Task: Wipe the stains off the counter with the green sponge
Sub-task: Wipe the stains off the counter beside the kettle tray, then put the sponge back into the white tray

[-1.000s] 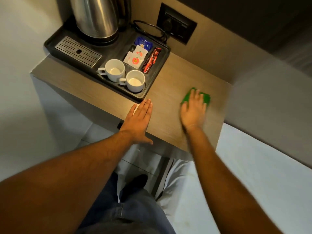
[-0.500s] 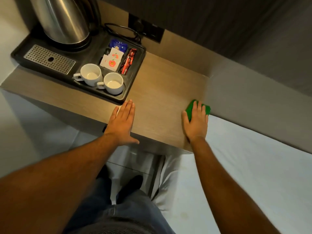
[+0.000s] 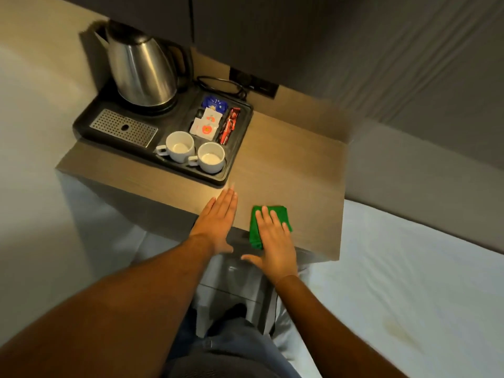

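I'm mid-wipe: right hand (image 3: 275, 238), fingers together, presses the sponge (image 3: 256, 227) flat; stains ahead possibly gone, so next sweep forward. Left hand (image 3: 218, 222) braces flat.

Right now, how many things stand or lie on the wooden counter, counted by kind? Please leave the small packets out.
Steel electric kettle: 1
White ceramic cups: 2
Black plastic tray: 1
Green sponge, under the flat right hand: 1
Total: 5
The left hand lies flat on the counter too, not counted.
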The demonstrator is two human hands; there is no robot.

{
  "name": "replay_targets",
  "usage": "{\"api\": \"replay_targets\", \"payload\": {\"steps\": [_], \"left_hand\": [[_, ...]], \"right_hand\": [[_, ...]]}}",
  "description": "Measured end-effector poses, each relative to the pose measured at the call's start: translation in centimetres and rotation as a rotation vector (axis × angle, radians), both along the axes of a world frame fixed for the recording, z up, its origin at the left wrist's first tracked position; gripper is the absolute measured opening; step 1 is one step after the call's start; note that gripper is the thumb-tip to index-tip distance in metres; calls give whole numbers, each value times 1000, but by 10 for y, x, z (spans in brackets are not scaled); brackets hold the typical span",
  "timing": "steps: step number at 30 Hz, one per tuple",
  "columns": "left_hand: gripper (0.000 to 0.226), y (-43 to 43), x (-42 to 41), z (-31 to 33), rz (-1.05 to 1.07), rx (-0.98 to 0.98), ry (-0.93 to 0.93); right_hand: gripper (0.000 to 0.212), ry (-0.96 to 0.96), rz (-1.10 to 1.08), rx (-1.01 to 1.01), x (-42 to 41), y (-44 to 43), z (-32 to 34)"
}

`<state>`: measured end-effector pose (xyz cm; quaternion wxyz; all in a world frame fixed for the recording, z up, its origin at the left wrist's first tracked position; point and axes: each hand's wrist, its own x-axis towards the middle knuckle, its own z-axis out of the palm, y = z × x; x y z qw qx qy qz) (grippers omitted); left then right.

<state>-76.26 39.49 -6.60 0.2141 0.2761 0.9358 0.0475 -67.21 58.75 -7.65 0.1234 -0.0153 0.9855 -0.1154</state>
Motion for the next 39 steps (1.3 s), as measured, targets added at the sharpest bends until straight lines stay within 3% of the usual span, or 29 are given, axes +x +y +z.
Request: {"api": "replay_targets", "payload": {"steps": [4, 8, 14, 18, 22, 28, 31, 39], "left_hand": [[133, -7, 10, 10, -14, 10, -12], [110, -15, 10, 17, 39, 164, 39], [94, -33, -6, 35, 136, 226, 271], [100, -54, -12, 60, 289, 253, 350], [99, -109, 25, 72, 629, 247, 402], [89, -226, 165, 64, 1031, 146, 382], [90, -275, 262, 60, 1264, 50, 349], [82, -351, 561, 19, 1974, -42, 328]], "right_hand": [[104, 15, -40, -11, 0, 3, 6], [94, -10, 37, -79, -2, 11, 30], [89, 241, -188, -192, -56, 5, 95], [82, 381, -44, -235, -91, -50, 122], [74, 419, 253, -328, -94, -137, 132], [73, 284, 544, -430, -32, -260, 115], [76, 121, 704, -478, 31, -330, 99], [72, -235, 1142, -381, 239, -466, 61]]}}
